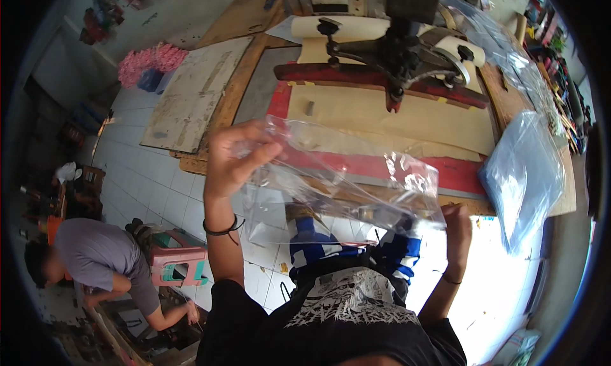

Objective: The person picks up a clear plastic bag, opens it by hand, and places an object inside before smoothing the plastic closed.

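A clear plastic sheet (356,169) stretches between my hands in front of my chest, above the table's near edge. My left hand (245,156) pinches its upper left corner between thumb and fingers. At the other end my right hand (457,229) is closed on the sheet's right edge, its fingers partly turned away. Whether the sheet is a single layer or a bag I cannot tell. Just beyond it lies a pad of tan paper (382,121) with red borders, under the long red bar (356,73) of a press.
A stack of clear plastic sheets (525,169) hangs over the table's right corner. The press's black bracket (401,54) stands over the pad. A worn board (194,92) extends left. A co-worker (114,258) bends down at the lower left, beside a pink and green stool (178,258).
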Tool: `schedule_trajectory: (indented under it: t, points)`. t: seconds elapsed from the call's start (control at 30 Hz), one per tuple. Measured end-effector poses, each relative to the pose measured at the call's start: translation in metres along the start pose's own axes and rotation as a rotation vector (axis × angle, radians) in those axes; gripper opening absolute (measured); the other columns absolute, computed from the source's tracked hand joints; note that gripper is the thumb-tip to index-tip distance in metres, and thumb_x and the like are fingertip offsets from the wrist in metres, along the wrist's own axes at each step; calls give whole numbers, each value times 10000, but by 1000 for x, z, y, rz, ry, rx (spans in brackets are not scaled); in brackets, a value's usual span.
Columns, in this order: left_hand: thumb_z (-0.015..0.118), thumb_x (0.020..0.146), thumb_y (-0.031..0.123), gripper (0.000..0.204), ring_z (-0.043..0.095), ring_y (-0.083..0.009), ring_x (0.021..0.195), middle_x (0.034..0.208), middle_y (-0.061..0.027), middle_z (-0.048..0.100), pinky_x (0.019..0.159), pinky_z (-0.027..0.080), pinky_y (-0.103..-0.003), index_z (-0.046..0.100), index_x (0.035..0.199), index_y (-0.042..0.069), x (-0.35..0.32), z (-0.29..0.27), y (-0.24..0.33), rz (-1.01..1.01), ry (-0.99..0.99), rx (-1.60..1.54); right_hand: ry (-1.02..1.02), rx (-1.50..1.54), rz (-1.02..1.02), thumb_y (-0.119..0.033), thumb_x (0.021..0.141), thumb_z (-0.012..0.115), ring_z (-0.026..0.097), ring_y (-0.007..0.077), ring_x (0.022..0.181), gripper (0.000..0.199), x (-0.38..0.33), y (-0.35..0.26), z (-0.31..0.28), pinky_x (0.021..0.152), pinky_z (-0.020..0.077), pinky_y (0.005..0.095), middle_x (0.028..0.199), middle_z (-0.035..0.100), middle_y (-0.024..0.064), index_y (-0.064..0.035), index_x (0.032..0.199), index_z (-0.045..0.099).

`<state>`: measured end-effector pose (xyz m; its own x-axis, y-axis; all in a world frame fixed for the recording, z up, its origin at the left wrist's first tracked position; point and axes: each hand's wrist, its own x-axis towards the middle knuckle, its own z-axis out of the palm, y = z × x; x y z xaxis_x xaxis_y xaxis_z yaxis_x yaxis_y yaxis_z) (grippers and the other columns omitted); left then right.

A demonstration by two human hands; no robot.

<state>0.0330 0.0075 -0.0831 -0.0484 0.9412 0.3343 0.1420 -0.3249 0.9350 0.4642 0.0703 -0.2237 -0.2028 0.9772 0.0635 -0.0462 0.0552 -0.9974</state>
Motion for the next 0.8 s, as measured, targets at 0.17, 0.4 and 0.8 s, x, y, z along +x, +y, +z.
schedule_trajectory:
  t: [0.17, 0.4, 0.8]
  points:
    - [681, 849, 42, 120, 695, -192, 746, 1000, -186, 699, 622, 558, -285, 697, 909, -61, -7, 9, 4, 53, 166, 26, 14, -314, -564, -618, 903, 494, 547, 313, 1144, 634, 18, -99, -1, 1002, 382, 467, 1191, 547, 209, -5, 1052, 560]
    - [683, 819, 13, 92, 693, -208, 751, 953, -190, 693, 658, 571, -309, 693, 855, -71, -13, 31, 20, 196, 103, 93, -800, -743, -588, -315, 728, 822, 561, 362, 1183, 412, 83, -142, 47, 984, 457, 453, 1298, 551, 176, -104, 1059, 696]
    - [735, 811, 11, 71, 675, -163, 764, 876, -104, 697, 676, 522, -266, 679, 818, -32, -24, 18, 35, 88, 25, 377, -582, -634, -621, -151, 786, 770, 659, 276, 706, 161, 80, -141, 53, 645, 508, 358, 800, 691, 129, 1, 817, 728]
